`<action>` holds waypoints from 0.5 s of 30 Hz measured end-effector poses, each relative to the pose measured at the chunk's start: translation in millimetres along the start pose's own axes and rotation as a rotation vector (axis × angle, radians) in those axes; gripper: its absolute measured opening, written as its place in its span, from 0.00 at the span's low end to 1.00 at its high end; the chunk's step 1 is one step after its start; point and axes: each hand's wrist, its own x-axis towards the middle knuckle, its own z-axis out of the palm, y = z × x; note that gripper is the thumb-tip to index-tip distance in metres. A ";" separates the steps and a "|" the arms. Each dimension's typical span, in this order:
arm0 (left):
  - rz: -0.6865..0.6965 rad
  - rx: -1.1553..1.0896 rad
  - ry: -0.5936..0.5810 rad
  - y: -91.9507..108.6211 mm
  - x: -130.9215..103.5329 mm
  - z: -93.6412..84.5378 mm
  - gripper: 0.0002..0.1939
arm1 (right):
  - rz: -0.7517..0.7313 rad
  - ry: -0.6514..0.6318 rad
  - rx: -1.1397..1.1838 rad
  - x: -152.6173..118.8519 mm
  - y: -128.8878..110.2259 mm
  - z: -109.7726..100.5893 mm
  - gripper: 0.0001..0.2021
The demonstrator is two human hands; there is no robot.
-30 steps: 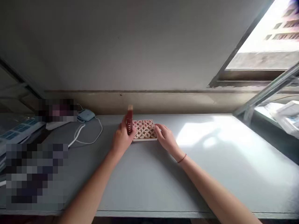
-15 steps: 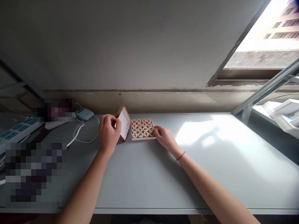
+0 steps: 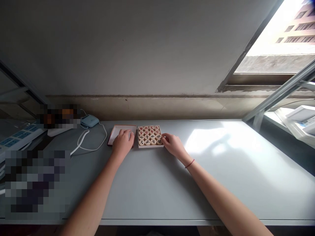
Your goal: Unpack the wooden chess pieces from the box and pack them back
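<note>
A shallow white box [image 3: 150, 146] on the grey table holds rows of round wooden pieces [image 3: 147, 137] marked in red at the back and black at the front. Left of it lies the box lid [image 3: 115, 132], flat with its white inside up. My left hand [image 3: 123, 141] is over the lid's front right part, fingers apart and holding nothing. My right hand [image 3: 172, 143] grips the right edge of the box with thumb and fingers close together.
On the left are a light blue device [image 3: 90, 121] with a white cable [image 3: 102, 146], and a power strip [image 3: 23, 139]. Metal frame bars rise at both sides. White objects [image 3: 302, 121] sit on a shelf at the right.
The lid, tilted upright in my left hand before, now lies flat on the table. My left hand has let go and moved slightly right. My right hand stays at the box.
</note>
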 end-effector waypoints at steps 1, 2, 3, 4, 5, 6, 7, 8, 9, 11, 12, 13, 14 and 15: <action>0.009 -0.005 -0.081 1.8 -0.7 2.0 0.18 | 0.000 -0.006 -0.001 -0.3 -0.3 -0.7 0.12; 0.020 -0.007 -0.141 3.3 -1.8 3.2 0.17 | 0.002 -0.015 -0.001 -0.8 -0.9 -1.7 0.12; 0.032 -0.007 -0.183 4.6 -3.2 3.7 0.16 | 0.004 -0.026 -0.001 -1.4 -1.7 -2.9 0.12; 0.042 -0.008 -0.212 5.5 -4.6 3.3 0.15 | 0.007 -0.039 -0.004 -2.2 -2.9 -4.3 0.12; 0.046 -0.007 -0.239 5.9 -6.1 2.2 0.15 | 0.010 -0.054 -0.011 -3.2 -4.3 -5.8 0.11; 0.049 -0.005 -0.262 5.9 -7.3 0.6 0.14 | 0.013 -0.069 -0.020 -4.3 -5.9 -7.6 0.11; 0.050 -0.001 -0.278 5.5 -8.2 -1.4 0.13 | 0.016 -0.085 -0.031 -5.5 -7.5 -9.4 0.10; 0.053 0.003 -0.290 4.8 -8.8 -3.6 0.13 | 0.020 -0.101 -0.044 -6.8 -9.2 -11.2 0.09; 0.055 0.008 -0.297 4.0 -9.1 -5.9 0.13 | 0.022 -0.118 -0.060 -8.2 -10.9 -13.1 0.08; 0.055 0.019 -0.289 2.6 -8.6 -9.9 0.14 | 0.020 -0.150 -0.091 -11.1 -14.1 -16.6 0.07; 0.053 0.024 -0.274 2.2 -8.0 -11.3 0.14 | 0.016 -0.165 -0.105 -12.7 -15.7 -18.2 0.06; 0.049 0.025 -0.254 2.0 -7.4 -12.1 0.14 | 0.012 -0.181 -0.114 -14.3 -17.3 -19.7 0.05; 0.053 0.021 -0.230 2.0 -7.0 -12.4 0.13 | 0.009 -0.202 -0.114 -16.0 -18.9 -21.1 0.04; 0.065 0.012 -0.202 2.2 -6.7 -11.9 0.13 | 0.013 -0.228 -0.104 -17.6 -20.4 -22.4 0.04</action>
